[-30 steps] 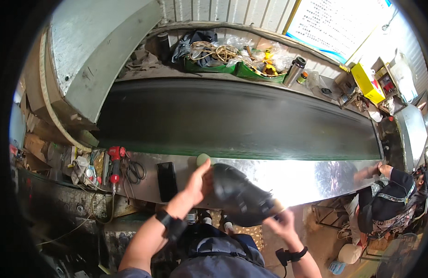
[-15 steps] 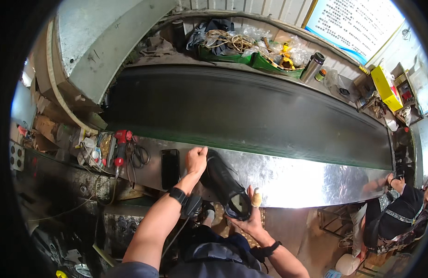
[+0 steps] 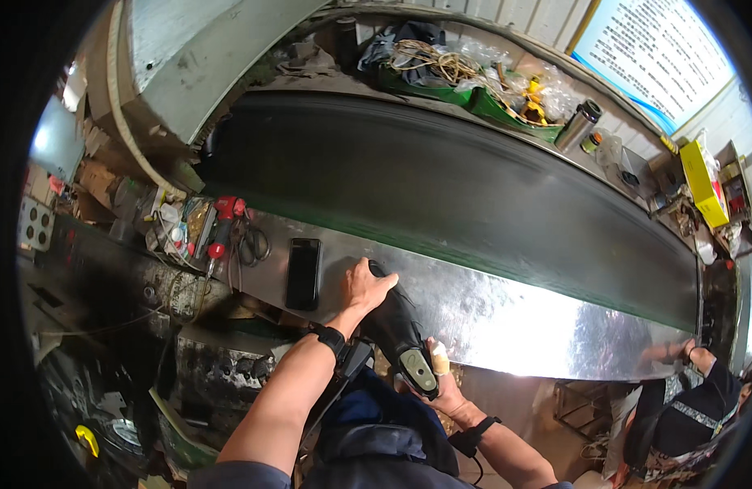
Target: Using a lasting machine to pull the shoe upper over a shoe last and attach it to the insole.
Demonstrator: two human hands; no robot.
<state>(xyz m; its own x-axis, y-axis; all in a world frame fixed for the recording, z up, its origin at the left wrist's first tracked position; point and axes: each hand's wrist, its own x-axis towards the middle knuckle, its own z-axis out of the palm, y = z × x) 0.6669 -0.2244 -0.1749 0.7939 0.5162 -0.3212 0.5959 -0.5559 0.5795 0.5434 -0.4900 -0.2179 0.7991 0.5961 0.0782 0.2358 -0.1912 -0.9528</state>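
Note:
A black shoe [image 3: 390,318] slants over the near edge of the metal ledge, with its toe end away from me. Its opening shows a grey-green insert [image 3: 418,368] with small holes, which looks like a shoe last. My left hand [image 3: 368,287] is closed around the toe end, thumb laid across it. Around the heel end, my right hand [image 3: 445,391] grips from the right and below; a pale yellowish cover wraps its thumb. Part of the right fingers is hidden under the shoe. A black phone [image 3: 303,275] lies left of my left hand.
Beyond the shiny metal ledge [image 3: 482,314] runs a wide dark conveyor belt [image 3: 441,179]. A red-handled tool [image 3: 223,224] and scissors [image 3: 252,244] lie at left. Green trays [image 3: 506,118] and a steel flask [image 3: 580,125] stand behind the belt. Another person [image 3: 694,416] is at far right.
My left hand has gone from beside the toe to gripping over it. The shoe has turned, so the insert in its opening faces up more. The whole view has shifted slightly.

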